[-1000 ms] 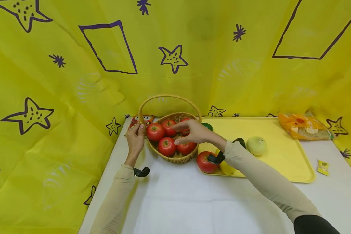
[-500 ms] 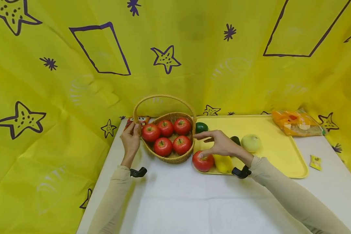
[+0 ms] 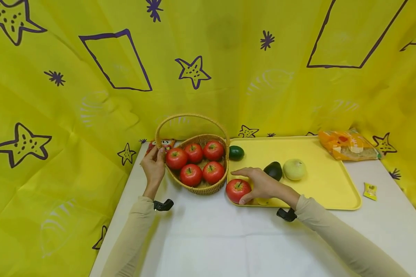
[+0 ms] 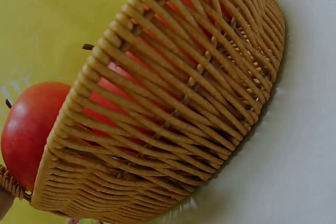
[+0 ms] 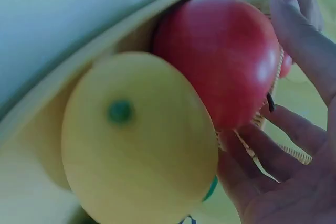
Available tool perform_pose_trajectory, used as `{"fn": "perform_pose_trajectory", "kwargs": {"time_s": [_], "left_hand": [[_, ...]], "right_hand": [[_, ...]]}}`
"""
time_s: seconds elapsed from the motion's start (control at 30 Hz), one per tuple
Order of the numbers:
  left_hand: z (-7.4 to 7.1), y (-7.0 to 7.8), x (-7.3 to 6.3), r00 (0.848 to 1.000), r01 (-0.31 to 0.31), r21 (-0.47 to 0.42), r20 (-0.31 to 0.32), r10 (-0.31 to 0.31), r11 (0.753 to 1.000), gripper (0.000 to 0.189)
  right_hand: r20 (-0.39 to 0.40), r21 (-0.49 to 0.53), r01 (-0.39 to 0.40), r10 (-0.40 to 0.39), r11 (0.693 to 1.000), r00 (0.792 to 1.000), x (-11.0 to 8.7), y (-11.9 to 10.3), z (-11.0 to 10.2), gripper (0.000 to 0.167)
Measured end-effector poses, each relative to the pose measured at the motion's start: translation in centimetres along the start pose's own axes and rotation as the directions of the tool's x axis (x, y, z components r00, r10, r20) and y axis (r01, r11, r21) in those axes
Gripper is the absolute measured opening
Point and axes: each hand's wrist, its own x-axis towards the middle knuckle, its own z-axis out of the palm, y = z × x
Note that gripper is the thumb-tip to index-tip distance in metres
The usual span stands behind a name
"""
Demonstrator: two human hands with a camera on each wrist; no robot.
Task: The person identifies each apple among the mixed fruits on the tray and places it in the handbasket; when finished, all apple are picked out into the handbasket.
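My left hand [image 3: 153, 168] pinches the left foot of the handle of a wicker basket [image 3: 208, 189]. Several red apples [image 3: 213, 172] lie inside; one apple [image 4: 34, 129] shows over the rim in the left wrist view. On the yellow tray's [image 3: 319, 200] left front corner sits another red apple [image 3: 236, 189]. My right hand [image 3: 263, 184] spreads thumb and fingers around its right side, without a firm hold. In the right wrist view the thumb lies beside this apple [image 5: 215, 56] and the fingers reach past its stem. A yellow lemon [image 5: 136, 135] sits against it, mostly covered by my hand in the head view.
The tray also bears a green avocado-like fruit [image 3: 236, 152], a dark avocado [image 3: 274, 170] and a pale round fruit [image 3: 294, 169]. An orange bag [image 3: 348, 145] overlaps its back right corner. A small yellow packet [image 3: 370, 191] lies right of it; a red packet [image 3: 166, 144] lies behind the basket.
My right hand has moved from above the basket, right and towards me, to the apple on the tray. My left hand has stayed at the handle. The head view has shifted slightly.
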Motion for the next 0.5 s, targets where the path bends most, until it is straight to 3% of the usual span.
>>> {"fn": "perform_pose_trajectory", "kwargs": {"time_s": [0.13, 0.23, 0.37, 0.5], "left_hand": [[0.1, -0.2, 0.0, 0.998, -0.032, 0.002, -0.045, 0.032, 0.999, 0.021], [0.1, -0.4, 0.1, 0.998, -0.054, -0.043, -0.047, 0.052, 0.998, 0.022], [0.0, -0.6, 0.3, 0.998, -0.055, -0.124, -0.032, 0.052, 0.991, 0.025], [0.0, -0.8, 0.4, 0.999, -0.029, -0.146, -0.03, 0.025, 0.989, 0.024]], "right_hand": [[0.019, -0.01, 0.011, -0.011, 1.0, 1.0, 0.3, -0.2, 0.8, 0.088], [0.037, -0.014, 0.019, -0.018, 1.0, 0.999, 0.5, -0.4, 1.3, 0.085], [0.058, -0.018, 0.015, -0.014, 1.0, 0.998, 0.7, -0.5, 1.6, 0.083], [0.069, -0.023, 0.02, -0.018, 1.0, 0.997, 0.8, -0.5, 1.6, 0.085]]}}
